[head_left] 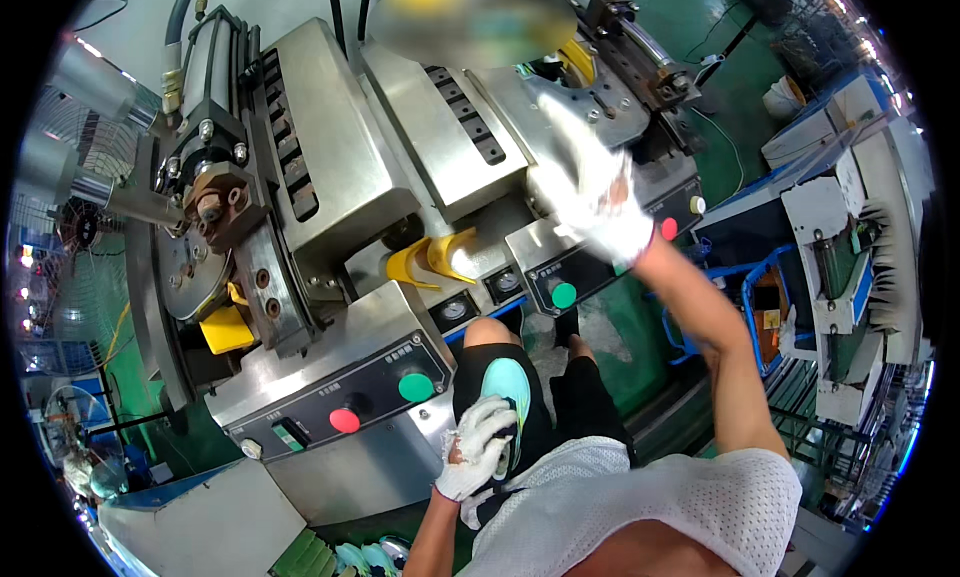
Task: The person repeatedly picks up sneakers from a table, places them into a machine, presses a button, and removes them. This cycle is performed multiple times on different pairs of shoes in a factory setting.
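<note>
My left hand (482, 445), in a white knitted glove, is closed around a light teal shoe (507, 381) above my thigh. The shoe's toe end points toward the machine, and the glove hides part of its side. Ahead and to the right, my right hand (603, 209), also in a white glove, reaches over the right control panel (590, 260) of a metal machine. Motion smears its fingers, and a pale streak extends beyond them toward the steel plate (618, 120). Whether that hand holds anything cannot be made out.
The machine's left panel carries a red button (345, 420) and a green button (416, 387). Yellow curved parts (430, 261) sit between the two stations. To the right are a blue-framed cart (752, 295) and a brush (884, 267). Several teal shoes (365, 557) lie at lower left.
</note>
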